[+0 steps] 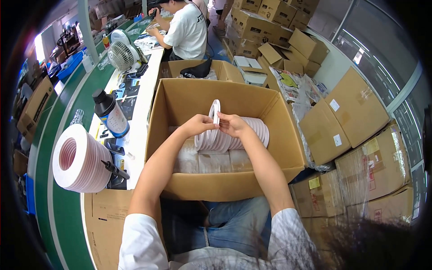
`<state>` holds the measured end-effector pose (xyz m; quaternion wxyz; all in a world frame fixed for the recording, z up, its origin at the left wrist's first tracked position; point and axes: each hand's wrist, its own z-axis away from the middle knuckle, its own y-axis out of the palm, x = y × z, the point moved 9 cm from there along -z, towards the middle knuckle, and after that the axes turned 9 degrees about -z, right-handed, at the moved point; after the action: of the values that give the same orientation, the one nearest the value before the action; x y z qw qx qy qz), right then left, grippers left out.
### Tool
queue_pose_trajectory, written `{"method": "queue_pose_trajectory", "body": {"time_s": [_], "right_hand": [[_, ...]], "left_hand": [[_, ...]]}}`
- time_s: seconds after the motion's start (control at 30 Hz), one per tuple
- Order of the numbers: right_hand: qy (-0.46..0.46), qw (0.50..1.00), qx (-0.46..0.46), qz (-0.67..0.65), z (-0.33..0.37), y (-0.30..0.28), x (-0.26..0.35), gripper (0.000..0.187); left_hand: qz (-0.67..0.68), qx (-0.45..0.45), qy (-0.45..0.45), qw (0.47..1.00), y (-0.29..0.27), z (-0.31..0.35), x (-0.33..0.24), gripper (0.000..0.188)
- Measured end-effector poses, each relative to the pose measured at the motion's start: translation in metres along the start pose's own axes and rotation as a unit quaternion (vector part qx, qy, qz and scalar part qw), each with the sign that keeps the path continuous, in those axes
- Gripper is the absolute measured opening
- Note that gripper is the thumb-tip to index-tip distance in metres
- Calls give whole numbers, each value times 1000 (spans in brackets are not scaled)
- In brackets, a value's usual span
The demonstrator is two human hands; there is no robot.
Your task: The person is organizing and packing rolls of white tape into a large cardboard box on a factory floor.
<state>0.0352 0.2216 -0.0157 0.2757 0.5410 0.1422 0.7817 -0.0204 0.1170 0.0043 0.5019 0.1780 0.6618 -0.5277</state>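
A white ring [216, 110] stands nearly edge-on over the open cardboard box [225, 185] in front of me. My left hand [198, 125] pinches its lower left side with closed fingers. From the other side my right hand [232, 125] grips the same ring, thumb and fingers pressed together near its lower edge. Beneath my hands a row of similar white rings [258, 132] lies on its side in the box. Clear-wrapped packs [213, 163] line the box bottom under that row.
To my left, a stack of white rings [85, 157] rests by a dark bottle [110, 112] on the white bench, with a fan [122, 55] farther along. Taped cartons [373, 162] pile up on the right. Another person [186, 29] works at the bench ahead, beyond a second box [229, 71].
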Motion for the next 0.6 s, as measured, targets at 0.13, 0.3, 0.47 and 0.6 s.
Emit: {"method": "queue_pose_trajectory", "body": {"time_s": [0.13, 0.3, 0.47, 0.6], "right_hand": [[-13, 999, -8, -47, -4, -10, 10, 34], [-58, 994, -79, -51, -2, -31, 23, 36], [-76, 992, -98, -24, -4, -36, 26, 36], [-73, 992, -96, -30, -1, -35, 25, 35]], "left_hand": [[74, -44, -11, 996, -24, -1, 16, 34], [317, -69, -99, 941, -37, 10, 36, 40], [341, -75, -123, 929, -45, 13, 43, 38], [318, -46, -103, 941, -42, 11, 32, 35]]}}
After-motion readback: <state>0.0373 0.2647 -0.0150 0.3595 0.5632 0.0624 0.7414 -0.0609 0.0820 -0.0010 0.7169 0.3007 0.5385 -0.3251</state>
